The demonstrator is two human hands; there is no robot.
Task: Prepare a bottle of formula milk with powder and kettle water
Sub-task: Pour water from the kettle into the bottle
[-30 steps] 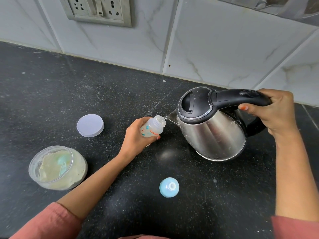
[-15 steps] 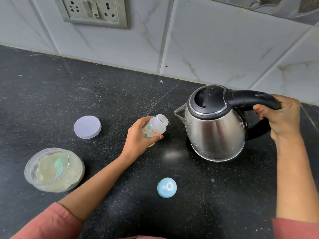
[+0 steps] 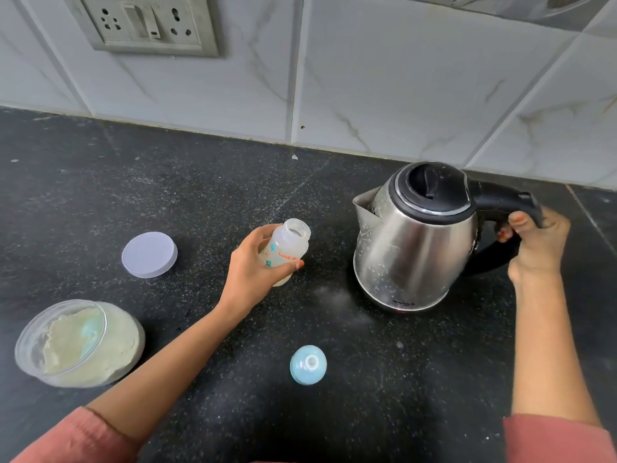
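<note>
Nearest the wearer, a small round pale-blue bottle cap with a teat (image 3: 307, 364) lies on the speckled black stone counter (image 3: 100, 195), below and just to the right of the left hand's grip. Down to the left of that grip sits an open clear plastic jar of cream-coloured formula powder (image 3: 78, 342) with a pale-blue scoop (image 3: 90, 329) buried in it; its flat lilac round lid (image 3: 149, 254) lies apart, directly left of the grip.

The left hand (image 3: 252, 277) is wrapped around the lower body of a small translucent plastic feeding bottle with orange lettering (image 3: 285, 250), fingers closed round it. The bottle is lifted off the counter, tilted with its open mouth leaning toward the kettle, and something pale shows near its base; how full it is I cannot tell.

To the right of the bottle, well clear of its mouth, a rounded stainless-steel electric kettle with a black lid and handle (image 3: 414, 242) looks to be resting upright on the counter, spout pointing at the bottle. The right hand (image 3: 534, 242) is clenched round the black handle.

The step in hand looks like parking the kettle and moving on to capping. To do it well, let the kettle settle flat before loosening the right hand, bring the bottle upright so nothing spills, then reach for the blue cap below the grip and screw it on squarely before shaking.
</note>
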